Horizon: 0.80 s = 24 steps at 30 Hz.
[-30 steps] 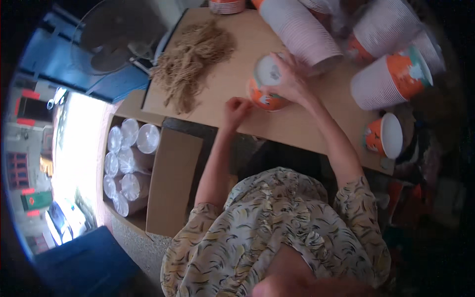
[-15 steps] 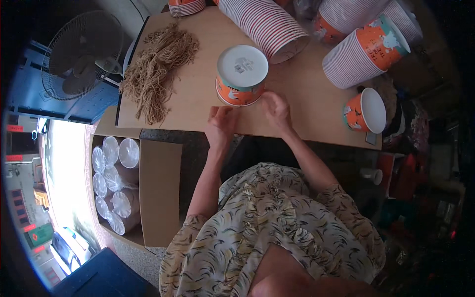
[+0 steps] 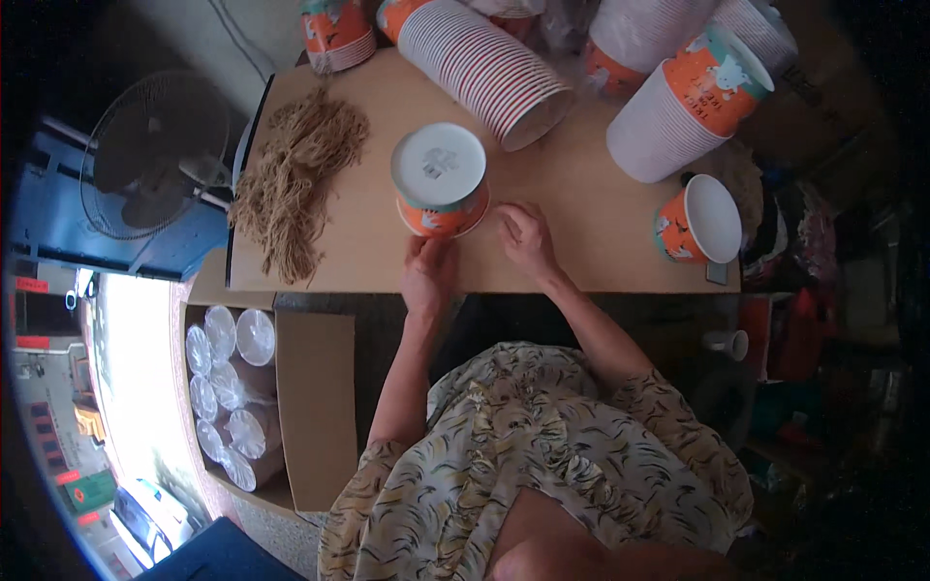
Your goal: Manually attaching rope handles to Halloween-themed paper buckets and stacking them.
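Cream, dark-flecked fabric sleeves [image 3: 366,489] nearest. Hands apart: left hand [image 3: 429,279] at the near rim of the orange, white-based paper tub [image 3: 441,218], upside down on the tan tabletop [image 3: 620,228]; right hand [image 3: 528,242] half-curled, just beside it. Grip of either: cannot tell. Judged step: rim work; next move calls for steadying the tub. Farther: brown, stringy twine bundle [image 3: 300,174], nested paper-tub stack [image 3: 484,76].

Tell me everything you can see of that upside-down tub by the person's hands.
The tub looks like paper: a round whitish base with a grey mark, a teal band, and orange sides with white figures. It stands mouth down on the tan tabletop. The left hand is at its near rim, seemingly touching; the right hand is apart, to its right.
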Available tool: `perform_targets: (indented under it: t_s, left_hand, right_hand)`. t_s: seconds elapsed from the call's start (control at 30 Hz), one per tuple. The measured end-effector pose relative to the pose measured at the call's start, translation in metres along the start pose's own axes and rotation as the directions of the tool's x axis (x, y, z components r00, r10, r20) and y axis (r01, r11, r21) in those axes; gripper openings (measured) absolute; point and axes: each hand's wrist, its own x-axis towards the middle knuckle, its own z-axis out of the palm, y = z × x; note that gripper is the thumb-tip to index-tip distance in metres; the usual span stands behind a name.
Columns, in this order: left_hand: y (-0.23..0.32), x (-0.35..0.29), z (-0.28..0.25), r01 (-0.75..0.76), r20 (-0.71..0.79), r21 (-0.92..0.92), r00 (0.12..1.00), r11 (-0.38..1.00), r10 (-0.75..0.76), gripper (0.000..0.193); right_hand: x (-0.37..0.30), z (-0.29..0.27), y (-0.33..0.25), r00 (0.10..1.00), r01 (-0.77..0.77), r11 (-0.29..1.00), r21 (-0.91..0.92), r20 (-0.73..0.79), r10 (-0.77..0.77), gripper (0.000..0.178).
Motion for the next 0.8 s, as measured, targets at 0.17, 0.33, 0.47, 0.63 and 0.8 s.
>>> perform_targets:
  t_s: [0.17, 0.33, 0.47, 0.63, 0.8]
  left_hand:
    - [0.056, 0.022, -0.029, 0.000, 0.193, -0.289, 0.980, 0.957, 0.058, 0.007]
    - [0.117, 0.098, -0.042, -0.317, 0.037, -0.287, 0.939, 0.904, 0.341, 0.011]
    - [0.131, 0.135, -0.039, -0.341, 0.073, -0.227, 0.928, 0.912, 0.365, 0.011]
    - [0.113, 0.192, 0.008, -0.384, 0.075, -0.183, 0.912, 0.905, 0.403, 0.013]
    - [0.127, 0.234, 0.060, -0.534, 0.070, -0.104, 0.837, 0.839, 0.542, 0.019]
  right_hand:
    - [0.063, -0.047, 0.018, 0.915, -0.323, 0.859, 0.397, -0.102, 0.391, 0.018]
    - [0.124, -0.107, 0.001, 0.888, -0.285, 0.786, 0.549, -0.158, 0.432, 0.024]
    - [0.154, -0.180, -0.079, 0.938, 0.060, 0.806, 0.589, -0.309, 0.157, 0.023]
    - [0.174, -0.186, -0.070, 0.963, -0.063, 0.952, 0.301, -0.233, 0.137, 0.011]
    - [0.154, -0.090, 0.055, 0.904, -0.386, 0.812, 0.438, 0.004, 0.428, 0.021]
